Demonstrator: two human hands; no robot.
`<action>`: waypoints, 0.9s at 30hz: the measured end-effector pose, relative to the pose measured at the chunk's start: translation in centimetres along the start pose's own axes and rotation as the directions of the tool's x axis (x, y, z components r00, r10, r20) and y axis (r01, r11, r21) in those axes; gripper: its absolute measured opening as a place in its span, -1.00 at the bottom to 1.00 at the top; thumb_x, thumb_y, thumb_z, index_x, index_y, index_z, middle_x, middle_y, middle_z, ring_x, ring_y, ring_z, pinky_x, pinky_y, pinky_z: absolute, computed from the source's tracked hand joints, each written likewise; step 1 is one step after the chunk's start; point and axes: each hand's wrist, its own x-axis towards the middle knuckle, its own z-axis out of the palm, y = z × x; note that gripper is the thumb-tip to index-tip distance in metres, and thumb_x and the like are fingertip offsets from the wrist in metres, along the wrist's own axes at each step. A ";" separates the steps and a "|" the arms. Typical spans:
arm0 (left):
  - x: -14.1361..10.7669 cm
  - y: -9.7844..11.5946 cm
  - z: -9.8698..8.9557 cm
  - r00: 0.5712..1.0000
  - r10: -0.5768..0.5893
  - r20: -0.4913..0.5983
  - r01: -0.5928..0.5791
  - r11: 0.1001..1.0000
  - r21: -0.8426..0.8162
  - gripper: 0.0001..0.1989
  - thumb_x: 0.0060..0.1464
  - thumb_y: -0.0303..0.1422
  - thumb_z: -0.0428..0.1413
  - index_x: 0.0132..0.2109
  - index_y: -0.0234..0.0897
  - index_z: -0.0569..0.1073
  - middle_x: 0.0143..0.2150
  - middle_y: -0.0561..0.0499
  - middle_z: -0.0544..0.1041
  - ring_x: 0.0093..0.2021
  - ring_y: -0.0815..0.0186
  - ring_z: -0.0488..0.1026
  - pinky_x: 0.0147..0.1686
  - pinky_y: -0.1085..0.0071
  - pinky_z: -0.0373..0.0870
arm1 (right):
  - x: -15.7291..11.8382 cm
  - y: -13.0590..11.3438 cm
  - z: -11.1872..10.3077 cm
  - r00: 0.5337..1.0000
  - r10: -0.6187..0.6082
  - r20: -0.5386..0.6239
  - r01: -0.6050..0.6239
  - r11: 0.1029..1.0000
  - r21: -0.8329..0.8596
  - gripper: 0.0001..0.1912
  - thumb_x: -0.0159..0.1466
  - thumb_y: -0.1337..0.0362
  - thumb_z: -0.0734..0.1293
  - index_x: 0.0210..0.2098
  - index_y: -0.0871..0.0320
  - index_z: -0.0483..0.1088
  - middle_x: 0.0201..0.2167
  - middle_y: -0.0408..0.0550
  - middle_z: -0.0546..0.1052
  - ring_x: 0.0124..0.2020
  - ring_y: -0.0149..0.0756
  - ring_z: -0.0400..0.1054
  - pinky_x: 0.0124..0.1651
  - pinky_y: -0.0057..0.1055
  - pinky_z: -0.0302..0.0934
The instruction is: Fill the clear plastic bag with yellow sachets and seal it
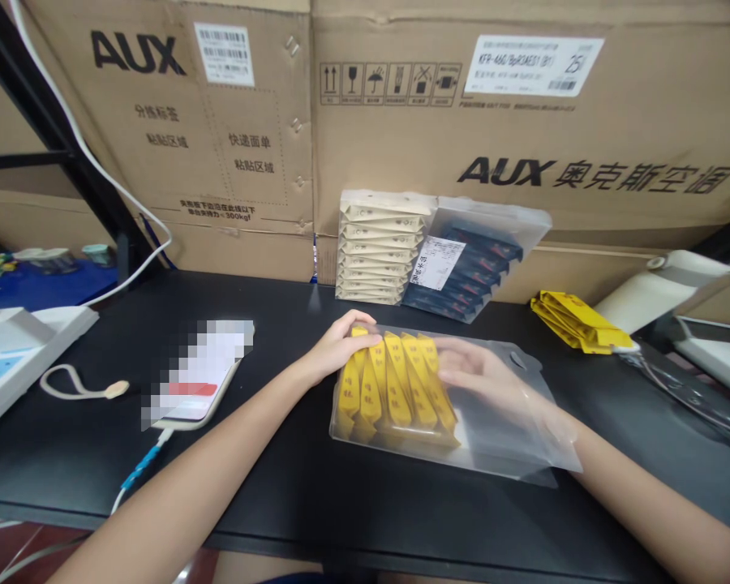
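A clear plastic bag [499, 446] lies on the black table, its mouth toward the right. Inside it, several yellow packets [398, 389] stand in a row at the left end. My left hand [346, 345] grips the bag's far left corner from outside, thumb over the top edge by the first packets. Through the film shows my right hand [478, 373], reaching inside the bag with its fingers against the rightmost yellow packet. The tips of some right fingers are hidden behind the packets.
Two clear cases, one with cream packets [380, 247] and one with dark blue packets [468, 264], lean against cardboard boxes [389, 138]. Yellow packets [577, 320] and a white bottle [657, 292] are at right. A phone [210, 377] with a cable lies left.
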 end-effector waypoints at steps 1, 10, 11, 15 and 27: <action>0.0 0.0 0.0 1.000 -0.001 0.002 0.001 1.000 -0.002 -0.75 -0.12 -0.35 0.19 -0.22 -0.23 0.38 -0.31 0.09 0.46 -0.29 0.33 0.42 -0.23 0.43 0.30 | 0.0 0.0 0.2 1.000 -0.001 -0.026 0.001 1.000 0.000 -0.46 0.07 0.17 0.45 0.04 0.03 0.36 -0.13 -0.02 0.56 -0.06 -0.15 0.42 0.07 -0.12 0.25; -0.1 0.1 0.0 1.000 0.004 -0.007 -0.004 1.000 0.015 -0.76 -0.13 -0.32 0.19 -0.24 -0.22 0.39 -0.29 0.08 0.46 -0.29 0.31 0.40 -0.25 0.43 0.29 | 0.2 -0.4 -0.5 0.999 0.041 -0.028 -0.041 0.999 -0.002 -0.57 0.10 0.07 0.40 -0.07 0.09 0.48 -0.08 0.02 0.55 -0.03 -0.13 0.41 0.10 -0.13 0.24; -0.1 0.1 0.0 1.000 0.003 -0.006 -0.003 1.000 0.008 -0.76 -0.13 -0.32 0.18 -0.24 -0.22 0.39 -0.30 0.09 0.45 -0.29 0.31 0.40 -0.25 0.43 0.29 | 0.3 -0.4 -1.1 0.998 0.064 0.011 -0.064 0.998 -0.010 -0.58 0.09 0.06 0.41 -0.09 0.10 0.49 -0.08 0.03 0.55 -0.04 -0.13 0.42 0.09 -0.15 0.24; -0.1 0.1 0.0 1.000 0.005 -0.012 -0.005 1.000 -0.004 -0.77 -0.14 -0.33 0.18 -0.25 -0.22 0.39 -0.33 0.09 0.45 -0.30 0.31 0.40 -0.26 0.43 0.29 | 0.1 -0.6 -4.4 0.954 0.185 0.234 -0.169 0.982 -0.086 -0.64 0.12 0.10 0.39 -0.13 0.12 0.51 -0.14 0.04 0.57 -0.14 -0.20 0.47 -0.03 -0.25 0.32; 0.0 -0.2 0.1 1.000 0.011 -0.019 -0.011 1.000 0.006 -0.77 -0.11 -0.32 0.17 -0.23 -0.23 0.39 -0.28 0.08 0.45 -0.26 0.30 0.40 -0.24 0.44 0.28 | -1.0 -0.2 -15.2 0.817 -0.146 -0.558 -0.152 0.879 -0.452 -0.68 0.21 0.10 0.20 -0.28 0.18 0.47 -0.38 0.13 0.53 -0.40 -0.22 0.45 -0.24 -0.27 0.32</action>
